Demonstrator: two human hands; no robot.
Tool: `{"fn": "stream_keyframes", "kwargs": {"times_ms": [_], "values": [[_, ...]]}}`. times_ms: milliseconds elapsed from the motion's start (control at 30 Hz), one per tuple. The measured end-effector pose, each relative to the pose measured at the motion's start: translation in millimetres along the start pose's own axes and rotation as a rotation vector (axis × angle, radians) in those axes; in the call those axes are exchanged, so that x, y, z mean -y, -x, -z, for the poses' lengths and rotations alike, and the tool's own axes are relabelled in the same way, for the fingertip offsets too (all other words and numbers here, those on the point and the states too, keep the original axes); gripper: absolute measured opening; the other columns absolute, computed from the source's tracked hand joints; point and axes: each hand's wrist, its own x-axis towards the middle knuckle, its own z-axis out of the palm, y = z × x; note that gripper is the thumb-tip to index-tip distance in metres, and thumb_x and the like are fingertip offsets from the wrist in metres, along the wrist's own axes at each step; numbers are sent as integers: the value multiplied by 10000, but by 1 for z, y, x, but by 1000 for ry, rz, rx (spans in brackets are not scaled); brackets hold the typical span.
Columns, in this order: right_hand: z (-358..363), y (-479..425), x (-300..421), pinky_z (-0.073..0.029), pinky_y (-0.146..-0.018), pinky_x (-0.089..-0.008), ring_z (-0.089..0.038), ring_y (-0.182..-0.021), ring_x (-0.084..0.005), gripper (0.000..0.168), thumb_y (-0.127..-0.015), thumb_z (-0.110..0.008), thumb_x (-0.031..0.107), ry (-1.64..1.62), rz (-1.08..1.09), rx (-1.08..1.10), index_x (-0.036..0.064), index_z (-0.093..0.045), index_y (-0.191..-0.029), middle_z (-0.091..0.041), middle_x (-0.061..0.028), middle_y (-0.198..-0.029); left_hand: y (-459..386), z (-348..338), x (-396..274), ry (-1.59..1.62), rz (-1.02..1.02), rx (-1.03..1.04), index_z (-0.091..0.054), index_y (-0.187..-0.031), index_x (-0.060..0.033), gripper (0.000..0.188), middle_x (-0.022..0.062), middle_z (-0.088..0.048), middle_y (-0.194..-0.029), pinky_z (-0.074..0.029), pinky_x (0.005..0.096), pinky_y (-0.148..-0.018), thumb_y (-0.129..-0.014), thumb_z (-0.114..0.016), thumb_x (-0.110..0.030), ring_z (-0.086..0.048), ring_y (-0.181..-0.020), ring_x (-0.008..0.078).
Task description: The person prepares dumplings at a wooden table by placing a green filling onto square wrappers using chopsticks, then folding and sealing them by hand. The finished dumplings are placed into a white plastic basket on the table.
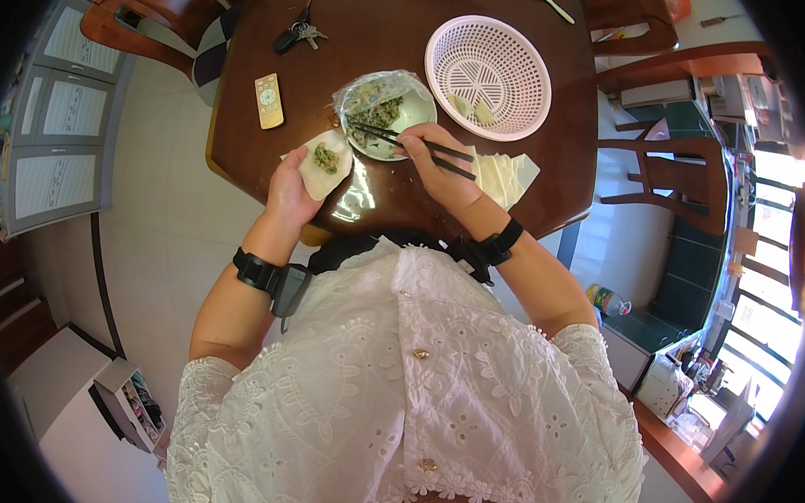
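On my left hand (pixel 290 186) lies a pale square dough wrapper (pixel 318 182), held at its edge by the thumb. A small mound of green-flecked filling (pixel 326 158) sits on it. My right hand (pixel 435 161) grips a pair of dark chopsticks (pixel 449 152), their tips over a pale bowl (pixel 421 111). Inside the bowl is more minced filling (pixel 380 118), and clear plastic wrap (pixel 375 84) covers its far left part. Partly beneath my right hand, a fanned stack of dough wrappers (pixel 501 178) rests on the table.
A pink plastic basket (pixel 436 60) with a few folded dumplings (pixel 484 113) stands right of the bowl on the brown wooden table (pixel 384 25). A remote control (pixel 269 101) and keys (pixel 309 34) lie at left. A white-handled tool (pixel 556 5) is at the far edge. Wooden chairs surround the table.
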Motion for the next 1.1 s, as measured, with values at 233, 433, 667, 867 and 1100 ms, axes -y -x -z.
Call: {"fn": "stream_keyframes", "kwargs": {"times_ms": [233,433,667,867,1100], "values": [[-5,1,-3,-493,-753,-255,-620,-826,-141,125,-950,-523,103,51,36,81,-9,-570,-924,-604,-83,-865,-12,-2,-1,-21,-12,43,-428,-1301,50,444,210,-513,-1285,-414,475,-1022,-984,-279,-223,-518,-1168,349],[4,5,12,-489,-738,-262,-611,-800,-143,129,-951,-522,110,39,13,82,-2,-562,-902,-601,-78,-854,-20,2,-5,-16,13,68,-420,-1302,55,446,220,-501,-1293,-409,491,-1024,-983,-276,-222,-511,-1172,365],[-4,-4,1,-481,-718,-300,-599,-789,-208,81,-904,-574,93,127,48,72,19,-602,-893,-602,-86,-852,-11,-9,-7,-9,15,4,-421,-1299,57,441,218,-504,-1291,-408,519,-1016,-979,-302,-223,-509,-1174,374],[5,5,38,-486,-669,-290,-620,-732,-211,27,-886,-560,32,-78,-23,96,26,-581,-903,-603,-103,-850,-18,7,-8,36,21,124,-426,-1289,63,436,221,-507,-1283,-416,510,-1013,-978,-314,-221,-513,-1170,369],[3,4,67,-487,-635,-362,-563,-724,-278,200,-775,-701,136,406,678,523,31,-558,-868,-530,-92,-813,10,-16,-14,-11,67,101,-436,-1277,65,438,209,-531,-1260,-417,463,-1021,-976,-295,-220,-533,-1157,340]]}}
